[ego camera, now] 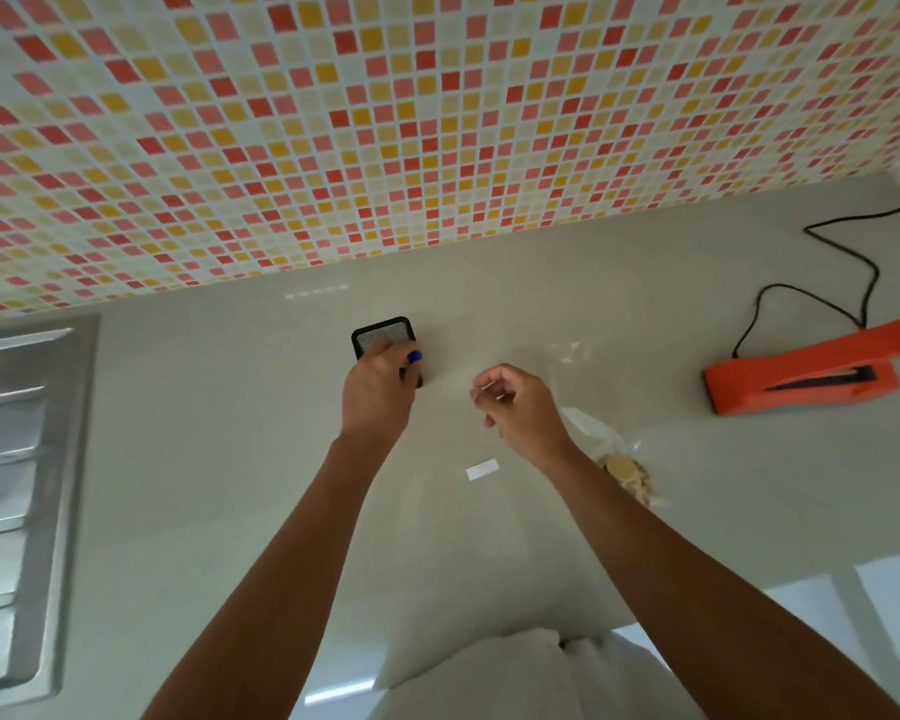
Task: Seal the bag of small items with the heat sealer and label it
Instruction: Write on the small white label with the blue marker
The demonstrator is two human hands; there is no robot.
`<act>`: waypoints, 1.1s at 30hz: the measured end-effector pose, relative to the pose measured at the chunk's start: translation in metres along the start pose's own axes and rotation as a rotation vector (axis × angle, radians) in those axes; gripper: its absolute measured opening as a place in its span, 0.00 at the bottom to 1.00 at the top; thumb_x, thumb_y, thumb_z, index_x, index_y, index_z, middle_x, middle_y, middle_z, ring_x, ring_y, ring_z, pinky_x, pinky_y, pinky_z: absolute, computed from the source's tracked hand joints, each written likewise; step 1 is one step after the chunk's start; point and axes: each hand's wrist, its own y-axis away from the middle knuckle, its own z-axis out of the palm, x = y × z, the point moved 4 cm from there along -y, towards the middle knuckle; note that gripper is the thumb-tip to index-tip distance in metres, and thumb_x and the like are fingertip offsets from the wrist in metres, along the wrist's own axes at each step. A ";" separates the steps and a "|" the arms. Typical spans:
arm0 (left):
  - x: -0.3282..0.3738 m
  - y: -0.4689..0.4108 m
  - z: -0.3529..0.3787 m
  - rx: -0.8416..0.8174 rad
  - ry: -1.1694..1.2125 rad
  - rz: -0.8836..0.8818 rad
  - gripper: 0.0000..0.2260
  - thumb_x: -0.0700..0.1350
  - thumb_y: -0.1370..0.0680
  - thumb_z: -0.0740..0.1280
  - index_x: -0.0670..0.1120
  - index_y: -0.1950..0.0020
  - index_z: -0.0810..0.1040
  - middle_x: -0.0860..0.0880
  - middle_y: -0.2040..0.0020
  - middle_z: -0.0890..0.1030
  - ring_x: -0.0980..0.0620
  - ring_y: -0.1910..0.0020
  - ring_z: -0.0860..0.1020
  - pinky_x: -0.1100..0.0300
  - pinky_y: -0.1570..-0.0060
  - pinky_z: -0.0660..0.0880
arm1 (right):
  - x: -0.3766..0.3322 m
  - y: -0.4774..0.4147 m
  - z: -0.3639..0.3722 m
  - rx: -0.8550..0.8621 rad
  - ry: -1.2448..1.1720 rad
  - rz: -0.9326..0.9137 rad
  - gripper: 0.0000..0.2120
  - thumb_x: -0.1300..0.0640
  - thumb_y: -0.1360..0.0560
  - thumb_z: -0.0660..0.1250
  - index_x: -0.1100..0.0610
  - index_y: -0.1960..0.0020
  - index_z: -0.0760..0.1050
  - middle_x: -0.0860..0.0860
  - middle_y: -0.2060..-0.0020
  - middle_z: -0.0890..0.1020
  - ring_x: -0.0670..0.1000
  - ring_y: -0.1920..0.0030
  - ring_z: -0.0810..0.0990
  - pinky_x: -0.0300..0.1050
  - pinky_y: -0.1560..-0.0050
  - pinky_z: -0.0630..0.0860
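Note:
A clear plastic bag (601, 439) with small tan items (630, 472) lies on the grey counter, partly hidden behind my right wrist. My right hand (515, 402) hovers above the counter, its thumb and forefinger pinched on a thin white strip (489, 388). A white label (482, 469) lies flat on the counter below that hand. My left hand (380, 392) is at a black mesh holder (383, 335) and grips a pen with a blue cap (414, 357). The orange heat sealer (801, 379) sits at the right with its arm raised.
The sealer's black cord (853, 272) loops across the counter toward the back right. A steel sink (17, 501) fills the left side. A mosaic tile wall (437, 122) rises behind the counter. The counter's front edge (749, 584) runs close to my body.

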 end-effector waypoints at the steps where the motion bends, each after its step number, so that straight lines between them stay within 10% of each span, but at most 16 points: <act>1: 0.001 0.000 -0.003 0.011 -0.002 0.021 0.10 0.39 0.22 0.69 0.44 0.42 0.83 0.43 0.47 0.81 0.40 0.55 0.81 0.51 0.55 0.79 | -0.001 0.000 0.000 0.006 0.000 0.000 0.02 0.61 0.24 0.72 0.56 0.54 0.79 0.51 0.67 0.80 0.48 0.73 0.78 0.31 0.74 0.68; 12: 0.060 0.009 -0.044 -0.024 0.207 0.324 0.05 0.38 0.25 0.74 0.44 0.50 0.85 0.52 0.60 0.78 0.62 0.66 0.73 0.76 0.60 0.69 | -0.028 0.017 0.011 -0.085 -0.081 -0.084 0.16 0.53 0.27 0.76 0.38 0.43 0.77 0.53 0.60 0.84 0.47 0.69 0.75 0.40 0.63 0.75; 18: 0.086 0.020 -0.045 -0.114 0.396 0.257 0.04 0.43 0.24 0.73 0.46 0.51 0.85 0.50 0.60 0.82 0.54 0.69 0.73 0.68 0.64 0.72 | -0.042 0.032 -0.002 -0.113 -0.107 -0.149 0.08 0.62 0.23 0.71 0.51 0.58 0.80 0.43 0.69 0.81 0.41 0.72 0.72 0.30 0.66 0.68; 22: 0.071 0.019 -0.040 -0.110 0.335 0.136 0.08 0.43 0.18 0.65 0.44 0.45 0.82 0.55 0.56 0.80 0.56 0.62 0.77 0.55 0.56 0.78 | -0.035 0.039 -0.018 -0.046 -0.353 -0.045 0.06 0.61 0.21 0.70 0.64 0.54 0.81 0.56 0.66 0.81 0.51 0.73 0.67 0.38 0.73 0.63; 27: 0.057 0.040 -0.011 -0.444 0.236 0.086 0.07 0.48 0.18 0.65 0.48 0.48 0.82 0.57 0.58 0.81 0.60 0.62 0.77 0.60 0.57 0.73 | -0.014 0.047 -0.035 0.082 -0.553 0.098 0.04 0.58 0.21 0.70 0.58 0.52 0.81 0.53 0.66 0.81 0.50 0.74 0.67 0.40 0.72 0.62; 33: 0.060 0.058 0.013 -0.449 0.146 0.158 0.10 0.52 0.20 0.67 0.45 0.54 0.79 0.49 0.62 0.82 0.49 0.66 0.77 0.52 0.61 0.76 | -0.001 0.055 -0.032 0.064 -0.576 0.145 0.07 0.56 0.20 0.68 0.57 0.56 0.78 0.51 0.70 0.75 0.48 0.74 0.63 0.41 0.72 0.57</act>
